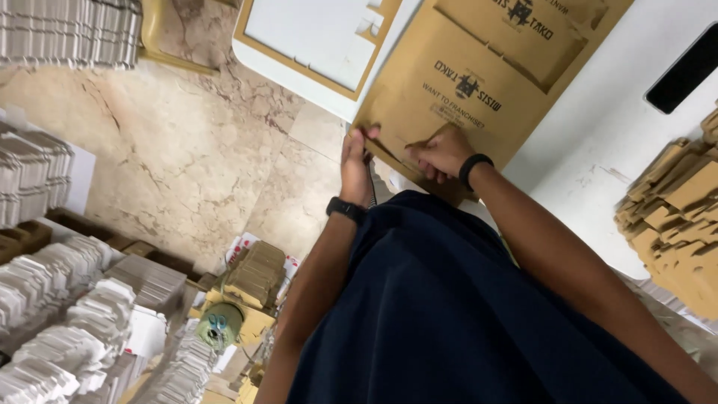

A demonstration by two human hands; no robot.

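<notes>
A large flat brown cardboard sheet with black print lies on a white table. My left hand grips the sheet's near edge with its fingers curled over it. Just to the right, my right hand is closed on the same edge, pinching a folded flap. Both wrists wear a black band. My dark blue shirt fills the lower middle of the view and hides the table's near edge.
A second flat sheet, white with a brown border, lies at the table's far end. Brown folded pieces are piled at the right. Stacks of white card and brown pieces stand on the marble floor. A black flat object lies on the table.
</notes>
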